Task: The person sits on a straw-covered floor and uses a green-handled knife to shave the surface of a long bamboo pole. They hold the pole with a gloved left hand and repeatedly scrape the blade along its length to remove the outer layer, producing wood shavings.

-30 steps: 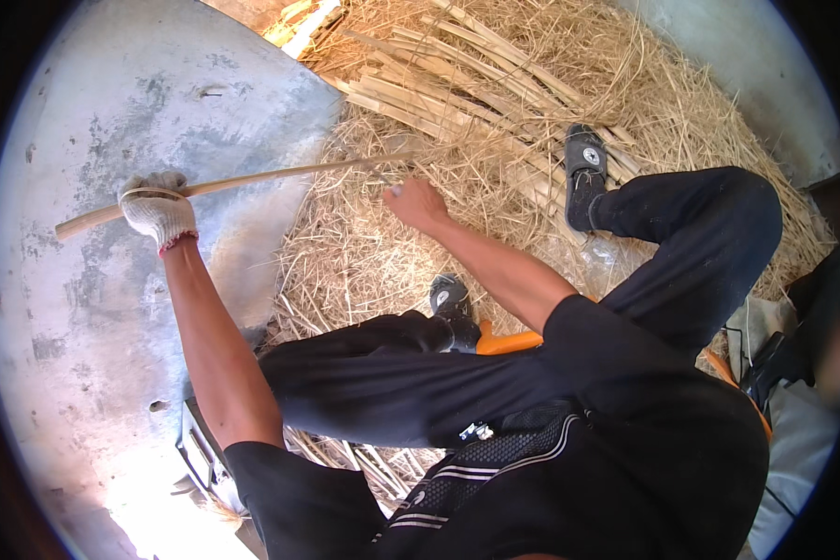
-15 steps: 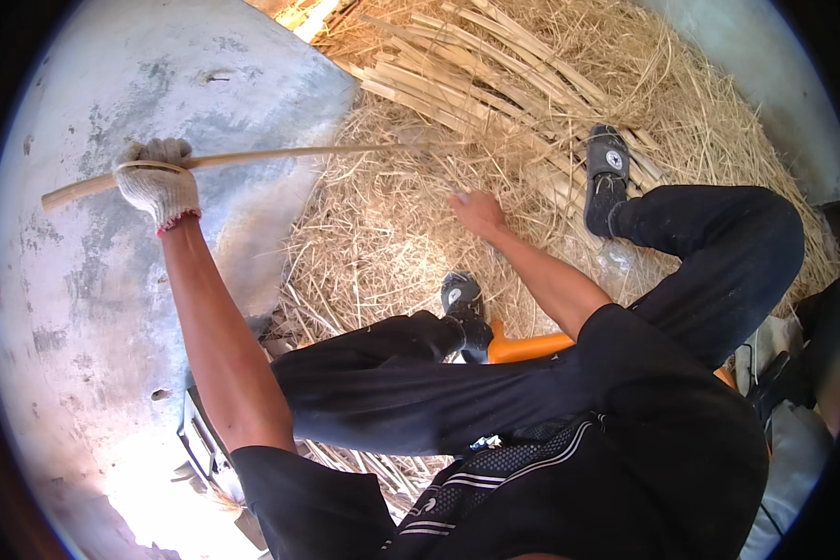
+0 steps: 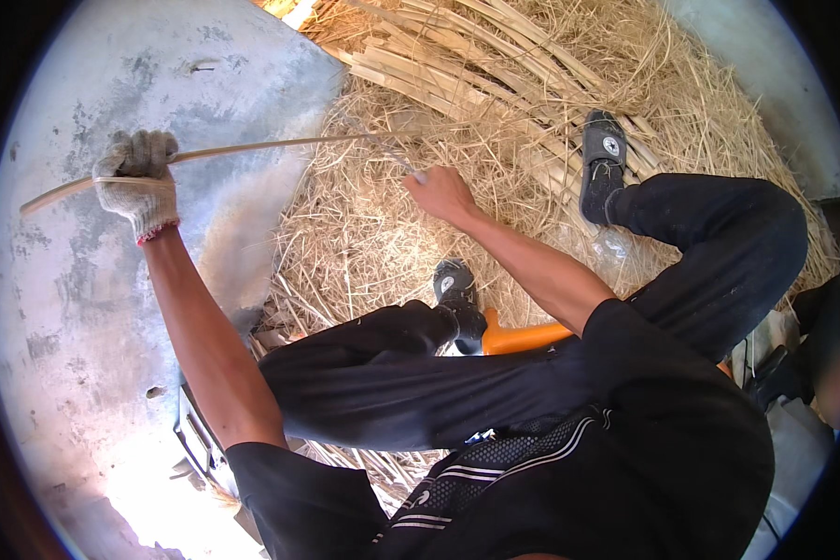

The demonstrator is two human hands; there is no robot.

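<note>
My left hand (image 3: 138, 177), in a knitted white-grey work glove, is closed around a long bamboo strip (image 3: 252, 147). One end of the strip juts out past the glove on the left; the other stretches right over the straw, thinning toward its tip. A thin band crosses the back of the glove. My bare right hand (image 3: 443, 192) is closed on the pale handle of a slim knife (image 3: 405, 165). Its narrow blade points up and left, near the far part of the strip, and blurs against the straw. Whether blade and strip touch, I cannot tell.
Loose straw and shavings (image 3: 364, 219) cover the floor. Split bamboo slats (image 3: 439, 70) lie in a pile ahead. A stained pale wall (image 3: 65, 280) runs along the left. My feet wear dark slippers (image 3: 603, 147). Something orange and curved (image 3: 527, 338) sits under my legs.
Both hands have shifted left and slightly up, the right hand more so. The bamboo strip has moved left with the gloved hand, and the knife has travelled left along the strip.
</note>
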